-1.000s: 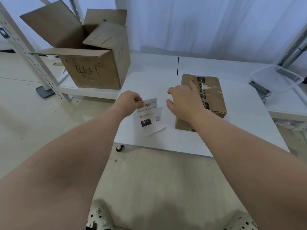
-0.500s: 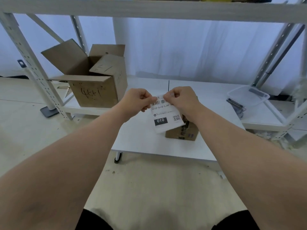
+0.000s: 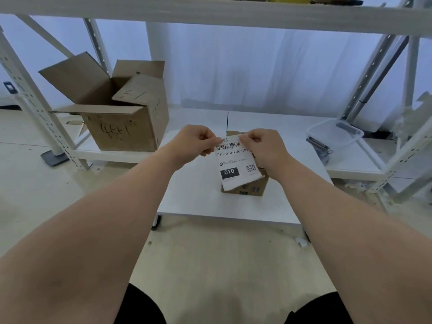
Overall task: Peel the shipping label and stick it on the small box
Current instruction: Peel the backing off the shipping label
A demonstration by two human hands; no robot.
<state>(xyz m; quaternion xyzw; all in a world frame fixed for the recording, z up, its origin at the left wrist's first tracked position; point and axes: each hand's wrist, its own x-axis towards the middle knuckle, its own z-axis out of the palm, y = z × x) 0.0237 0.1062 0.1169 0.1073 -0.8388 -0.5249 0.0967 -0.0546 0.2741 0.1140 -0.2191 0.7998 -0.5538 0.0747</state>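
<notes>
A white shipping label [image 3: 236, 166] with a barcode, a black "010" block and a QR code hangs upright in the air in front of me. My left hand [image 3: 195, 143] pinches its top left corner. My right hand [image 3: 263, 148] pinches its top right corner. Behind and below the label, the small brown cardboard box [image 3: 253, 189] lies on the low white table [image 3: 196, 197]; the label and my right hand hide most of it.
A large open cardboard box [image 3: 119, 113] marked with handwriting stands on the white shelf at the left. A clear plastic tub [image 3: 335, 134] sits at the right. White metal rack posts [image 3: 30, 101] flank both sides, and a shelf beam runs overhead.
One second ago my right hand rested on the small box while the left held the label low. Both hands now hold the label's top corners, raised above the table; the view has tilted upward.
</notes>
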